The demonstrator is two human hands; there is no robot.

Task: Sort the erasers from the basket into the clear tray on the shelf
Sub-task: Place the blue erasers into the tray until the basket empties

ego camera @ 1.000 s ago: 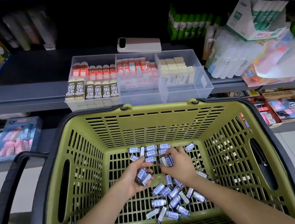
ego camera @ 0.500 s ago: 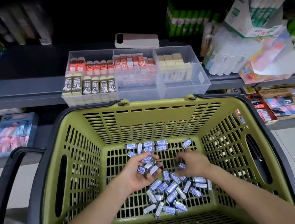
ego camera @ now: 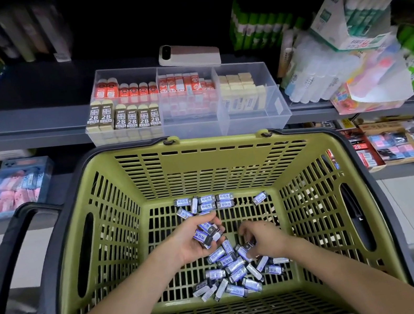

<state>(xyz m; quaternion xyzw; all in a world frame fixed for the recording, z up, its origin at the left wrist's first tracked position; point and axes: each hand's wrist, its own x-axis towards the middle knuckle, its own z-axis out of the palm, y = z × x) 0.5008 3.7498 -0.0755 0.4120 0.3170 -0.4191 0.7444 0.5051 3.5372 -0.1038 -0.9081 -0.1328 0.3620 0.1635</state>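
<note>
While the left hand [ego camera: 192, 242] cups a few erasers [ego camera: 204, 232] in the basket [ego camera: 201, 164], the right hand [ego camera: 267, 237] curls onto the pile [ego camera: 233, 267], can't tell if gripping.

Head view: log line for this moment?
left hand: holds erasers | right hand: at pile in basket | clear tray: no blue erasers

Both forearms reach forward, the left hand [ego camera: 188, 244] palm up and cupped round erasers [ego camera: 206, 233], the right hand [ego camera: 267, 237] palm down, fingertips pinching one.
</note>
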